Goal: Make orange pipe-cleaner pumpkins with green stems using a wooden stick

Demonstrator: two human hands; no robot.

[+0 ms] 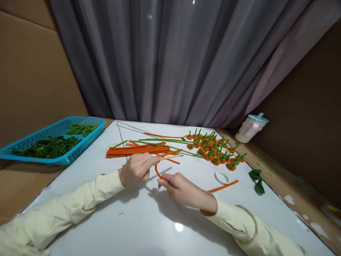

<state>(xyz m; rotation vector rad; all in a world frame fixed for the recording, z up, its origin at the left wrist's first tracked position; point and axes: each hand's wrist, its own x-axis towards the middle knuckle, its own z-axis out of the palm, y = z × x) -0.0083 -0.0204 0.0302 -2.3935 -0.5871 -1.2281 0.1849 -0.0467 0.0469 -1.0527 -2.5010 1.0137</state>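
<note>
My left hand (139, 168) is closed on a pale thin wooden stick (172, 156), which points to the right. From the fingers of that hand an orange pipe cleaner (157, 172) curves down to my right hand (182, 189), whose thumb and fingers pinch it. Whether the pipe cleaner wraps round the stick is hidden by the left fingers. Just beyond the left hand lies a bundle of orange pipe cleaners (138, 150), with a few loose ones across its right end. Long green pipe cleaners (154, 140) stretch behind the bundle.
Several small orange pumpkin-like pieces with green stems (210, 147) stand at the back right. Near them lie a white tape roll (221, 177), an orange strip (223, 186) and green leaves (257, 181). A blue basket (92, 137) holds green pieces at left. A lidded cup (250, 129) stands right.
</note>
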